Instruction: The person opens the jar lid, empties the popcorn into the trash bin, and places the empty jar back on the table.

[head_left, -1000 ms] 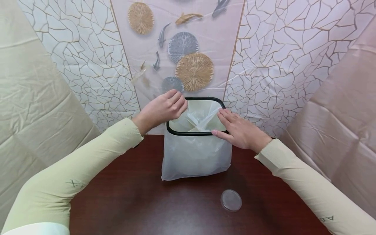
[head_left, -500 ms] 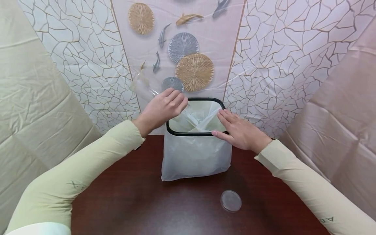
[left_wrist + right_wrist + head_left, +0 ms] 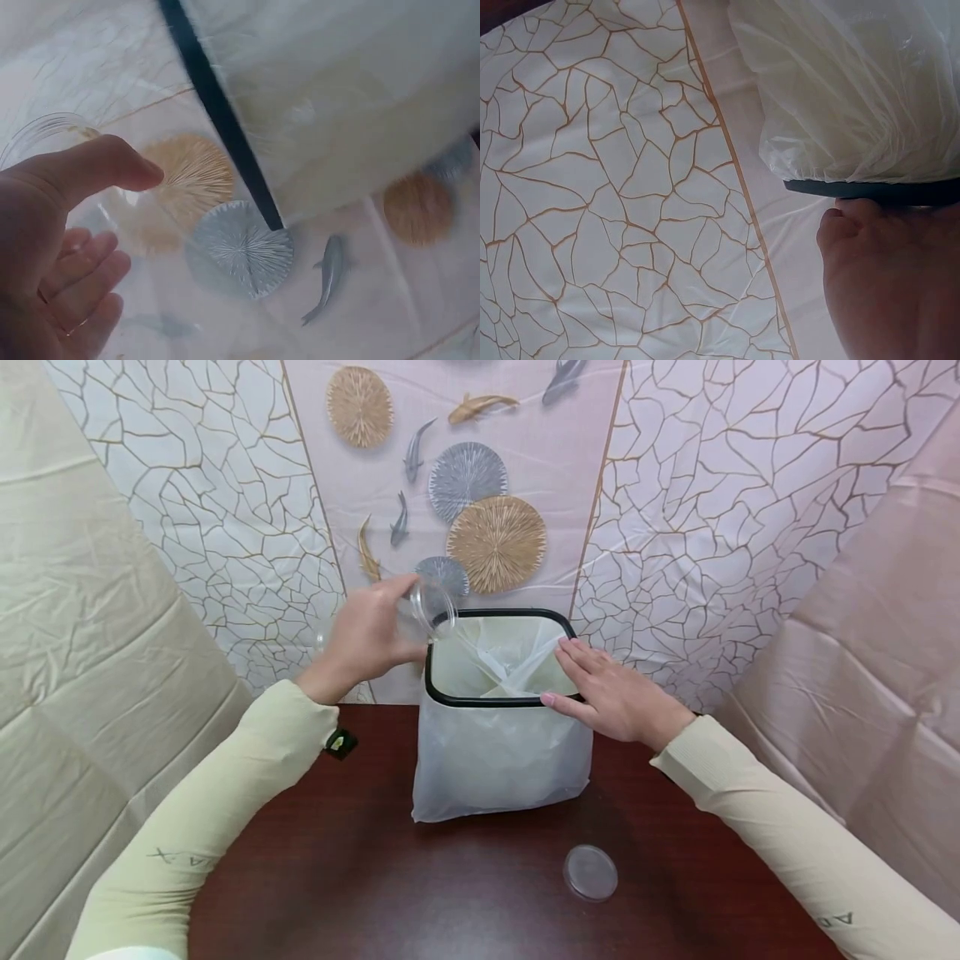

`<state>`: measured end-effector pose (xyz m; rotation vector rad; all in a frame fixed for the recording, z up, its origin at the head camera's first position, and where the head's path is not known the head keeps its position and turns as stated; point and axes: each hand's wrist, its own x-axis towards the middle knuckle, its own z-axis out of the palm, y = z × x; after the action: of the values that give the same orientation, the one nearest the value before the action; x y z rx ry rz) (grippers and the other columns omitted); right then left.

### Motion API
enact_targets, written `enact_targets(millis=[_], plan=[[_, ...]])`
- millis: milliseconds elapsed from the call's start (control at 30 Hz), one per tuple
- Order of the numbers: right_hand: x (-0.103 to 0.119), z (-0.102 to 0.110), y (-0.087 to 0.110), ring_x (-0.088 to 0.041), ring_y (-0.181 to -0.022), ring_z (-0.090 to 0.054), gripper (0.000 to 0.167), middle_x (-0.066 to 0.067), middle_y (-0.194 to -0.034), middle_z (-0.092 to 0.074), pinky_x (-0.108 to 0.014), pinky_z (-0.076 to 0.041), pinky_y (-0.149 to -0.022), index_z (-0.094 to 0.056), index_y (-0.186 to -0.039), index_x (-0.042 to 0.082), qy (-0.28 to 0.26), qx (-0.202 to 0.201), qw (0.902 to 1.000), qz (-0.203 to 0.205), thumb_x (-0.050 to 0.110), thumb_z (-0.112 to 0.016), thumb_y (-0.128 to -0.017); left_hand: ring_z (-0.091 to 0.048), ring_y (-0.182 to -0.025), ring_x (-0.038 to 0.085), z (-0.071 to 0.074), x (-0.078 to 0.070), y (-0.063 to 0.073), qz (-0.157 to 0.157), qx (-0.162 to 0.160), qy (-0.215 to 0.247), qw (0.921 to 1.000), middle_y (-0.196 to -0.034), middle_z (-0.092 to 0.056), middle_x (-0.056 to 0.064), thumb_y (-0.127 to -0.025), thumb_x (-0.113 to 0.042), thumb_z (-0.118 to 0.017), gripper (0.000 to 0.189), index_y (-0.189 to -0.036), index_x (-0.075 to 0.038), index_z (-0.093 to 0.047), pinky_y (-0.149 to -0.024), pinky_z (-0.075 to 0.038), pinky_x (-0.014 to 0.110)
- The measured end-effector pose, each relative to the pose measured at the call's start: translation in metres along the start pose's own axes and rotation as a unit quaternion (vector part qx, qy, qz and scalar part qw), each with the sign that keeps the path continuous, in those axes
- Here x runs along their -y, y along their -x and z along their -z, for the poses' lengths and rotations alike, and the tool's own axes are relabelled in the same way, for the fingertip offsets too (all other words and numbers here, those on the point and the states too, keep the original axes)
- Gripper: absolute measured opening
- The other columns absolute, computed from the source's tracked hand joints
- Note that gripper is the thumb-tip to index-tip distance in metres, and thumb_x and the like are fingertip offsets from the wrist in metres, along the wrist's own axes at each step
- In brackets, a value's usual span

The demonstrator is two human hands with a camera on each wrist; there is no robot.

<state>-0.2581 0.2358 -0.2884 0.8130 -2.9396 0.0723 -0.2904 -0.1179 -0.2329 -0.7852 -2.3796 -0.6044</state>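
Note:
In the head view a trash can with a black rim (image 3: pixel 480 702) is lined with a white plastic bag (image 3: pixel 502 760). My left hand (image 3: pixel 363 627) grips a clear jar (image 3: pixel 433 608) at the can's left edge. The jar is tipped sideways, its round mouth facing the can. From the left wrist, the thumb (image 3: pixel 112 169) and fingers lie about the see-through jar, whose contents I cannot tell. My right hand (image 3: pixel 618 693) rests on the can's right edge with fingers straight and the thumb at the front rim. A round clear lid (image 3: pixel 591 872) lies on the table.
The dark red-brown table (image 3: pixel 360 877) carries the can near its back. Behind hangs a patterned cloth (image 3: pixel 675 485) with crackle lines, fish and discs. Plain beige cloths (image 3: pixel 82 610) close off both sides.
My left hand has drawn back leftward and turned over, bringing the jar's mouth round from the upper left to face the can. The right hand, can and lid have stayed put.

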Motion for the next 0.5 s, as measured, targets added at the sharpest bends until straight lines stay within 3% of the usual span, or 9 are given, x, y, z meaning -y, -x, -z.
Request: enact_targets(millis=[100, 200, 367, 500], plan=[[-0.001, 0.000, 0.001, -0.041, -0.165, -0.014, 0.090, -0.020, -0.177, -0.015, -0.057, -0.019, -0.132, -0.019, -0.167, -0.001, -0.001, 0.000, 1.0000, -0.002, 0.063, -0.040, -0.107, -0.069, -0.108, 0.029, 0.001, 0.007, 0.005, 0.045, -0.023, 0.066, 0.9966, -0.116, -0.075, 0.012, -0.064, -0.019, -0.095, 0.068, -0.124, -0.006, -0.067, -0.098, -0.054, 0.047], [-0.002, 0.000, 0.002, -0.041, -0.165, -0.013, 0.090, -0.020, -0.177, -0.014, -0.057, -0.018, -0.132, -0.019, -0.167, 0.000, -0.002, 0.000, 1.0000, -0.005, 0.064, -0.040, -0.107, -0.068, -0.111, 0.025, -0.001, 0.016, 0.013, 0.080, -0.047, 0.142, 0.9855, -0.116, -0.074, 0.011, -0.065, -0.011, -0.096, 0.065, -0.123, -0.005, -0.068, -0.102, -0.053, 0.040], [-0.001, 0.000, 0.002, -0.041, -0.165, -0.013, 0.090, -0.021, -0.177, -0.015, -0.057, -0.018, -0.132, -0.020, -0.167, -0.001, -0.004, -0.002, 1.0000, -0.003, 0.064, -0.041, -0.107, -0.068, -0.112, 0.016, -0.013, 0.035, 0.037, 0.130, -0.062, 0.274, 0.9509, -0.123, -0.073, 0.014, -0.071, -0.005, -0.095, 0.065, -0.128, -0.004, -0.066, -0.097, -0.052, 0.022], [0.000, 0.000, 0.001, -0.041, -0.164, -0.014, 0.089, -0.021, -0.176, -0.016, -0.057, -0.019, -0.132, -0.021, -0.166, -0.001, -0.009, -0.004, 0.9999, 0.001, 0.063, -0.042, -0.107, -0.068, -0.116, 0.010, -0.029, 0.051, 0.063, 0.165, -0.064, 0.331, 0.9271, -0.129, -0.073, 0.018, -0.074, -0.004, -0.094, 0.065, -0.132, -0.005, -0.065, -0.100, -0.051, 0.018]])
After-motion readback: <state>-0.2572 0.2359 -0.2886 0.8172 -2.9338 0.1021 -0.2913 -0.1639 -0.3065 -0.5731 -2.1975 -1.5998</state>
